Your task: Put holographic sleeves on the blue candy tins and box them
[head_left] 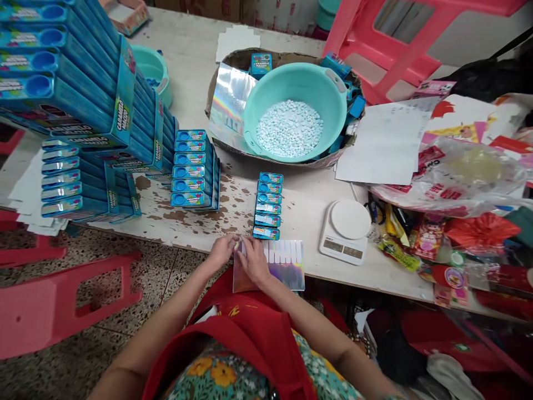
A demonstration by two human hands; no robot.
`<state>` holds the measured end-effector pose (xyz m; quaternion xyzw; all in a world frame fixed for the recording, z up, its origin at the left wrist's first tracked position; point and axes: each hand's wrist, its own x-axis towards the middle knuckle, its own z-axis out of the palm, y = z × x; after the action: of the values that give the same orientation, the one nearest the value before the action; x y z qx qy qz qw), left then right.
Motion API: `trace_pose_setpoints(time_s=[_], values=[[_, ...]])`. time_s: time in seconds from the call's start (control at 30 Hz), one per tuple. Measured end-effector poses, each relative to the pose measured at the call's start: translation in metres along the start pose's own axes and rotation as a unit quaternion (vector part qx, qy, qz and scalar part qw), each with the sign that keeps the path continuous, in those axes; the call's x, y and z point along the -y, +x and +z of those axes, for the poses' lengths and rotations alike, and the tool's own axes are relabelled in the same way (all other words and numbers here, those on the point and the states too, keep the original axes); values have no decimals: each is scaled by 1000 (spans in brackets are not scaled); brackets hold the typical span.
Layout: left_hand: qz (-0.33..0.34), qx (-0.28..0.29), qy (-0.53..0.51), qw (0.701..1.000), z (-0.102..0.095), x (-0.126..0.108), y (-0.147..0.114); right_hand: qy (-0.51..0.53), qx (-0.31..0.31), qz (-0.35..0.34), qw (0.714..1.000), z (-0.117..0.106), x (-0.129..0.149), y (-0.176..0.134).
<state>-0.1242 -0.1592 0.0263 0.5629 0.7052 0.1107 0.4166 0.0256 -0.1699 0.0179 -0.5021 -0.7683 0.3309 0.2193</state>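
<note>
A shiny sheet (287, 276), likely light, bendy and slick, best held by its corners, overlaps the table's (302, 191) near edge. The left hand (222, 251), fingers bent, works beside the right hand (255, 264), fingers half-curled over the sheet's far-left corner; whether either pinches anything cannot be told. Six blue packets (268, 208) line up just beyond.

"CARAMELO MACIZO" on blue box (261, 65), on stacked packs (122, 115)

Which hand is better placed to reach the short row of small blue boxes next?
Probably the right hand: it lies over the shiny iridescent rectangular sheet, closer to the row of small blue boxes. The left hand sits farther left.
</note>
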Motion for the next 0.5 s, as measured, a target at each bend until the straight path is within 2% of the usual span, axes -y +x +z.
trace_pose_setpoints(time_s=[0.13, 0.27, 0.4, 0.5], values=[[-18, -42, -67, 997, 1, 3, -2, -34, 37, -38, 998, 8, -5, -1], [-36, -54, -74, 995, 6, 3, 1, -64, 54, -78, 993, 2, -6, -11], [-37, -50, -29, 998, 6, 3, 5, -62, 51, -63, 995, -19, 5, -10], [-23, -96, -13, 995, -4, -3, 2, 11, 15, -13, 1000, -47, 22, -2]])
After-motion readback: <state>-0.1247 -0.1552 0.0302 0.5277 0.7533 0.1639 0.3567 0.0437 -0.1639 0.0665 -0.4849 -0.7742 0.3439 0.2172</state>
